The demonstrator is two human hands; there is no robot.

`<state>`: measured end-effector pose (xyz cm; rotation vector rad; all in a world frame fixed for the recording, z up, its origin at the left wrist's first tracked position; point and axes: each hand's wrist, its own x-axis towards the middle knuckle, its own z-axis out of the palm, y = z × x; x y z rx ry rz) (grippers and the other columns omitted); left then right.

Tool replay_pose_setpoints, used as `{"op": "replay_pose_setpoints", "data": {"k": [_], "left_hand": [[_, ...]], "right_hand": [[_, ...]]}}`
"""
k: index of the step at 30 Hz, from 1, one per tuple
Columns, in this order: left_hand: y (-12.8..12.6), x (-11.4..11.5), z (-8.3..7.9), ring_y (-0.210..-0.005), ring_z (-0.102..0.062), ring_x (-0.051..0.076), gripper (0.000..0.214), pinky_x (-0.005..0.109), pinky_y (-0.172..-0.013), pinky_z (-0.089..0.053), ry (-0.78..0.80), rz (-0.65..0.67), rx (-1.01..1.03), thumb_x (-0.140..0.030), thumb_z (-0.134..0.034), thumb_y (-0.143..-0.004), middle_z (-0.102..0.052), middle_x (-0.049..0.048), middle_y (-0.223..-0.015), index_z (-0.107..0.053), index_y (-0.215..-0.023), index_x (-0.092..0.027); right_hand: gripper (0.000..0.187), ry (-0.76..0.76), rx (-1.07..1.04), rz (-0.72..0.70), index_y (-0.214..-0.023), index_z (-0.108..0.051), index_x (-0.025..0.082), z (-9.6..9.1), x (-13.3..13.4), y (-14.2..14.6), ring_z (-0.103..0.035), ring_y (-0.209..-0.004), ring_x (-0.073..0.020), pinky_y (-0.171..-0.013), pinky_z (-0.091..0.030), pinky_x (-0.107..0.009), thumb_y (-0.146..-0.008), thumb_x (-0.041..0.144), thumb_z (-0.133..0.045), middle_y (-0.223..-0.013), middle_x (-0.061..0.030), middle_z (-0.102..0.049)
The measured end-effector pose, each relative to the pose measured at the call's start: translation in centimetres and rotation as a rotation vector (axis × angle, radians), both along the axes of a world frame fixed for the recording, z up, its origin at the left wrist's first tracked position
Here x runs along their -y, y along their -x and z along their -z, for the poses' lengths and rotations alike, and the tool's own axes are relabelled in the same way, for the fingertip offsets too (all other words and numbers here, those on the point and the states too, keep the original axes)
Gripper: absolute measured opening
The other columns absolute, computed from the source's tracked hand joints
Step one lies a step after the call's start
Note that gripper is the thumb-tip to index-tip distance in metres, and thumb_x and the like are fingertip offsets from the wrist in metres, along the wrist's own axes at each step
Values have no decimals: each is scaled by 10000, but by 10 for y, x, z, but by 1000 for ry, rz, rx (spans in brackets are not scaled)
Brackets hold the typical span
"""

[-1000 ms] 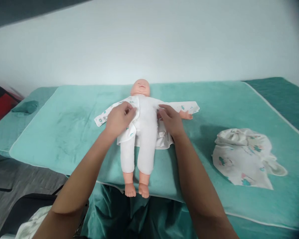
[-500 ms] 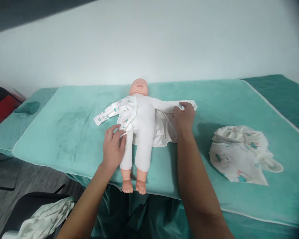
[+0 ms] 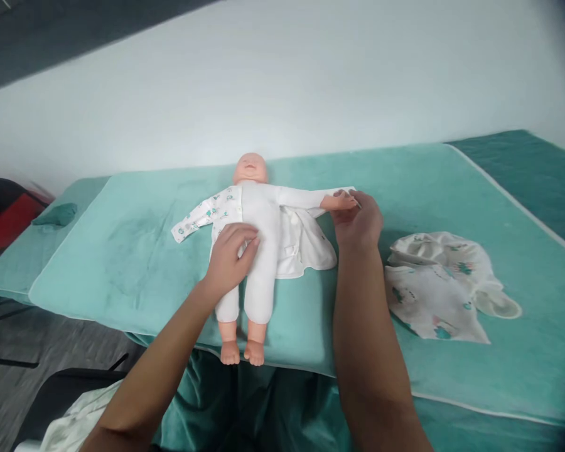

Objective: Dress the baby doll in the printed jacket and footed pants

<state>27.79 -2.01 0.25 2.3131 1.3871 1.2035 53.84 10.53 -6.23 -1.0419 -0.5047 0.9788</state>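
Note:
A baby doll [image 3: 261,216] with a white cloth body lies on its back, its head towards the wall. A white printed baby shirt [image 3: 228,199] covers its arm and chest side at the left; the other half is spread out beneath the doll at the right. My left hand [image 3: 233,257] hovers over or rests on the doll's lower belly, fingers loosely stretched and holding nothing. At the right, my right hand [image 3: 360,220] is closed around the doll's bare hand [image 3: 339,201], beside the shirt's flat sleeve. Some of its fingers are hidden behind the doll's hand.
A crumpled white printed garment [image 3: 437,289] lies to the right on the green padded bed [image 3: 136,282]. Behind the bed rises a white wall [image 3: 311,81]. A black chair with pale cloth [image 3: 82,411] stands at the lower left, and a red and black chair [image 3: 9,220] further back.
My left hand has moved from the shirt's lower edge onto the doll's belly. My right hand has turned, and the doll's hand beside it now shows. The view has shifted slightly.

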Motion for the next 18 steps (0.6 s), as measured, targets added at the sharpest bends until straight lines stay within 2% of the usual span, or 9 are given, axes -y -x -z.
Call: {"op": "replay_pose_setpoints", "data": {"k": [4, 6, 8, 10, 12, 15, 17, 18], "left_hand": [[-22, -44, -15, -1061, -666, 191, 108, 372, -983, -517, 90, 59, 62, -253, -534, -994, -739, 44, -1096, -632, -953, -231], [-35, -64, -19, -1136, -643, 213, 112, 389, -1034, -493, 69, 79, -33, -240, -539, -981, -723, 59, -1151, -634, -1038, -225], [-50, -83, -22, -1264, -584, 254, 273, 426, -1091, -452, 55, 116, -207, -198, -582, -936, -676, 89, -1295, -601, -1208, -214], [-66, -101, -23, -1371, -506, 291, 506, 455, -1105, -428, 62, 166, -377, -147, -623, -880, -586, 116, -1450, -510, -1370, -210], [-81, -116, -25, -1370, -503, 301, 556, 458, -1061, -439, 74, 203, -507, -115, -605, -874, -566, 120, -1472, -475, -1406, -213], [-96, -134, -28, -1206, -597, 295, 366, 441, -947, -455, 91, 226, -710, -77, -498, -916, -659, 127, -1293, -565, -1263, -176], [-99, -143, -31, -1139, -616, 298, 323, 432, -890, -449, 74, 232, -838, -47, -470, -910, -671, 136, -1230, -596, -1190, -150], [-100, -146, -32, -1133, -614, 301, 327, 427, -873, -443, 55, 232, -884, -38, -482, -897, -668, 139, -1228, -600, -1183, -145]], "right_hand": [[208, -114, -430, -77, -869, -614, 189, -12, 1, 4, -730, -1038, -141, -909, -622, -276, -980, 223, -441, -1022, -77, -728], [176, -180, -490, -150, -885, -643, 192, -15, 1, 9, -725, -1087, -145, -931, -620, -275, -967, 211, -490, -1060, -72, -741], [96, -236, -433, -214, -885, -650, 215, -15, 3, 13, -710, -1128, -145, -970, -603, -282, -931, 222, -567, -1066, -46, -743], [39, -280, -315, -284, -913, -644, 248, -15, 6, 14, -687, -1174, -152, -1003, -583, -306, -890, 278, -642, -1116, -18, -736], [132, -274, -116, -355, -993, -627, 278, -15, 7, 15, -662, -1220, -171, -1014, -572, -351, -885, 351, -643, -1220, -9, -712], [192, -54, 463, -350, -1088, -599, 266, -14, 6, 16, -649, -1226, -216, -1011, -551, -398, -921, 348, -552, -1281, -61, -687], [159, 109, 783, -294, -1030, -611, 230, -12, 4, 19, -630, -1235, -272, -1042, -511, -434, -893, 302, -575, -1234, -117, -692], [128, 159, 866, -273, -971, -617, 218, -10, 4, 22, -622, -1234, -307, -1054, -489, -460, -866, 291, -610, -1191, -139, -698]]}}
